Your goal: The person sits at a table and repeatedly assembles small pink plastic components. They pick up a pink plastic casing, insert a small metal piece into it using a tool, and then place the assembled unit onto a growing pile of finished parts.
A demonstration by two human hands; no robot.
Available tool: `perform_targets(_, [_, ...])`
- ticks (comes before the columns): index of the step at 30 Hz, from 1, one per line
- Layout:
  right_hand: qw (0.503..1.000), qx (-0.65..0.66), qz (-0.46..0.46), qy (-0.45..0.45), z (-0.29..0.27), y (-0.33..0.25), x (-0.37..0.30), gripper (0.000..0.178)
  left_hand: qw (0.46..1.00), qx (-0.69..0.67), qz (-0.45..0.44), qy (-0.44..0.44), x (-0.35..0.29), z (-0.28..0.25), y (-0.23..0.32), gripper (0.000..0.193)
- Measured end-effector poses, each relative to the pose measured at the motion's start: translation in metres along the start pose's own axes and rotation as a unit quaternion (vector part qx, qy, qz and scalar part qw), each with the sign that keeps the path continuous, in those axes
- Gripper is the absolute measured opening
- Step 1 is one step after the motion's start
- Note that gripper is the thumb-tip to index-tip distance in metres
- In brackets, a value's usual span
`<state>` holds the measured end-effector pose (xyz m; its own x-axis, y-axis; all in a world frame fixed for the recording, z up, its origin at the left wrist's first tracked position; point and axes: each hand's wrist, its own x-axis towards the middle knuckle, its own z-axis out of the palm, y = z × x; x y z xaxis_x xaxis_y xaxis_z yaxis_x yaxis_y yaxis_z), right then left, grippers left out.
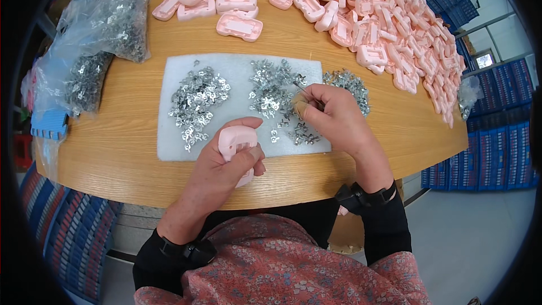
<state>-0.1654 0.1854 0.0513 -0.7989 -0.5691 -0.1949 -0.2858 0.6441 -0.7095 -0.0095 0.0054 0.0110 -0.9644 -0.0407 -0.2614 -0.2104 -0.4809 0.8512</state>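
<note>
My left hand [228, 164] is closed around a pale pink plastic housing [230, 135], with the thumb pressed across its hollow side. It is raised over the front edge of a white foam sheet [172, 130]. On the sheet, small silvery metal contact plates lie in a left pile [197, 99] and a middle pile [271, 87]. My right hand [324, 107] pinches a pair of thin metal tweezers [300, 85] at the right side of the middle pile. A yellowish cover wraps one fingertip. Whether the tips grip a metal plate is too small to tell.
A large heap of pink housings [367, 22] spreads over the back and right of the wooden table [124, 147]. Another metal pile [353, 87] sits beyond my right hand. Clear bags of metal parts [121, 28] stand at the left, near a blue plastic piece [49, 124].
</note>
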Motion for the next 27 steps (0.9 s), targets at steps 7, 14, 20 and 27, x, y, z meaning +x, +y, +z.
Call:
perform_targets(7, [0.983, -0.141, -0.106, 0.054, 0.005, 0.008, -0.001, 0.013, 1.0, -0.004, -0.006, -0.009, 0.001, -0.001, 0.0, 0.041])
perform_targets(14, [0.961, -0.243, -0.124, 0.046, 0.018, -0.004, 0.008, 0.018, 1.0, -0.004, -0.009, -0.001, 0.001, 0.0, 0.001, 0.041])
perform_targets(20, [0.996, -0.017, -0.085, -0.004, 0.008, -0.007, -0.008, 0.014, 0.999, -0.042, -0.014, 0.006, 0.002, -0.002, 0.003, 0.044])
perform_targets(27, [0.98, -0.026, -0.198, -0.011, 0.009, -0.023, -0.037, 0.021, 1.0, -0.031, -0.003, 0.001, 0.008, 0.009, 0.008, 0.047])
